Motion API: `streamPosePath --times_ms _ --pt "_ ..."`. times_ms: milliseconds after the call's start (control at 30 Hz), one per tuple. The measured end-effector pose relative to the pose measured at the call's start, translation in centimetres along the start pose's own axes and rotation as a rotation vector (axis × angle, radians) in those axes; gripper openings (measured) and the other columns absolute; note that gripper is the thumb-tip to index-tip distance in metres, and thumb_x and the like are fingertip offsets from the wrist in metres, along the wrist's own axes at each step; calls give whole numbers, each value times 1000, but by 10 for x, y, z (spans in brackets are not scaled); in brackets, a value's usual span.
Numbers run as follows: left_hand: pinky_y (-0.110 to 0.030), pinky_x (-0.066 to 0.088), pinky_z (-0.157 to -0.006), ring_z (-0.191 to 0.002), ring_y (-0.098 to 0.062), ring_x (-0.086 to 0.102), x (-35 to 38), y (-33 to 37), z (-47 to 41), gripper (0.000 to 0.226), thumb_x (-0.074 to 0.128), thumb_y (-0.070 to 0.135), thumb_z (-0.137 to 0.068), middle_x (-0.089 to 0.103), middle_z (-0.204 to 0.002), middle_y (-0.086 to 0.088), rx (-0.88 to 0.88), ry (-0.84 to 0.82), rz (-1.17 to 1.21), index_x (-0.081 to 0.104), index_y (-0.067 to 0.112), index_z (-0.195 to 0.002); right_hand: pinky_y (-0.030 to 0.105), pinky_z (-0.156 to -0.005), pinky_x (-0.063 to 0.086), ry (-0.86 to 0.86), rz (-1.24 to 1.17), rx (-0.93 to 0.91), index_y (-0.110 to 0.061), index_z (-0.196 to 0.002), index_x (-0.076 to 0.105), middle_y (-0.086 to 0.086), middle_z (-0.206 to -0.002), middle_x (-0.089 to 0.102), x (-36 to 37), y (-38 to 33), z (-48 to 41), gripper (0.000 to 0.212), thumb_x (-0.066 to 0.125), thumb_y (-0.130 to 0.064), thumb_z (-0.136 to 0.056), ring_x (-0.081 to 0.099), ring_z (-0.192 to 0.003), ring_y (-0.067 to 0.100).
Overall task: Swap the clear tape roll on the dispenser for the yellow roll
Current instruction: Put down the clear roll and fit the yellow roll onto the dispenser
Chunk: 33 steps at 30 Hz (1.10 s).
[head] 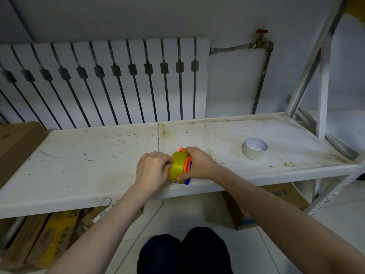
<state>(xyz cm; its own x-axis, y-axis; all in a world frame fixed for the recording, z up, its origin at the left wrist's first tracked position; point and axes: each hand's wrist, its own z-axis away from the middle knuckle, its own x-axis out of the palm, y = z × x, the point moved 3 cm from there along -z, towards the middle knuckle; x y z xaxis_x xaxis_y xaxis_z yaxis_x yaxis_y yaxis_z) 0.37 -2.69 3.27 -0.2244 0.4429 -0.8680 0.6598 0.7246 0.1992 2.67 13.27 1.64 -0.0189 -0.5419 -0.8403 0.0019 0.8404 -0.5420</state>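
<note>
The yellow roll [177, 166] stands on edge near the front edge of the white shelf board [98, 155], about midway along it, pressed against the orange and blue dispenser [188, 167], which shows just to its right. In the head view, the left hand [151, 169] is curled against the roll's left face with its fingertips on the rim, gripping it. The right hand [198, 164] wraps over the dispenser from the right, fingers hooked over the top and thumb laid along the lower front of the roll, so it clasps both together. Whether the roll is fully seated on the dispenser's hub is hard to tell, since the hands cover the join. The clear tape roll [255, 148] lies flat on its side well apart, toward the right end of the board, near neither edge. Behind the board a white radiator [106, 80] hangs on the wall. Cardboard boxes [39, 234] sit on the floor beneath the board.
</note>
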Motion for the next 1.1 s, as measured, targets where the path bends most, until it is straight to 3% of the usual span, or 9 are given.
streamPosePath --times_ms 233,467,633,833,967,1033,1100 --pt "-35 48 -62 -66 -27 64 1 6 3 12 56 16 -69 68 -68 -2 36 -16 -86 68 15 -70 33 -89 50 11 -23 1 -20 -134 39 4 -131 48 1 -1 4 92 84 -46 -58 49 -114 19" --pt "-33 47 -60 -67 -27 65 3 8 0 11 58 15 -69 68 -71 -2 18 29 -70 68 14 -71 31 -88 48 -60 -32 5 -18 -135 37 5 -131 48 -3 0 1 91 84 -44 -61 48 -113 17" --pt "-34 48 -62 -70 -28 65 4 7 -1 11 60 11 -71 70 -73 -3 -26 16 -84 70 15 -74 42 -90 49 -24 192 -33 -15 -129 41 5 -127 50 -1 -8 -3 93 81 -56 -55 50 -112 23" --pt "-31 42 -64 -70 -25 64 1 5 -9 10 64 10 -71 68 -73 0 39 -19 -216 68 18 -74 43 -88 51 -43 209 1 -16 -124 43 5 -121 52 2 -11 -7 89 82 -53 -54 51 -109 23" --pt "-29 43 -57 -60 -25 62 3 5 -11 18 71 4 -55 63 -64 0 113 -34 -319 63 16 -66 48 -105 39 2 248 -44 -13 -139 33 6 -145 38 0 -13 -5 101 77 -57 -59 38 -130 27" --pt "-29 43 -54 -57 -24 61 4 2 -10 23 72 2 -49 61 -62 -1 123 -38 -369 61 15 -64 45 -109 32 100 294 -116 -13 -140 34 6 -146 39 1 -21 3 93 73 -52 -66 38 -132 25" --pt "-29 42 -53 -57 -25 59 5 0 -9 24 71 2 -47 59 -62 -2 114 -39 -382 60 14 -65 44 -111 27 192 358 -189 -14 -130 49 6 -133 52 3 -28 13 70 69 -46 -70 45 -126 25"
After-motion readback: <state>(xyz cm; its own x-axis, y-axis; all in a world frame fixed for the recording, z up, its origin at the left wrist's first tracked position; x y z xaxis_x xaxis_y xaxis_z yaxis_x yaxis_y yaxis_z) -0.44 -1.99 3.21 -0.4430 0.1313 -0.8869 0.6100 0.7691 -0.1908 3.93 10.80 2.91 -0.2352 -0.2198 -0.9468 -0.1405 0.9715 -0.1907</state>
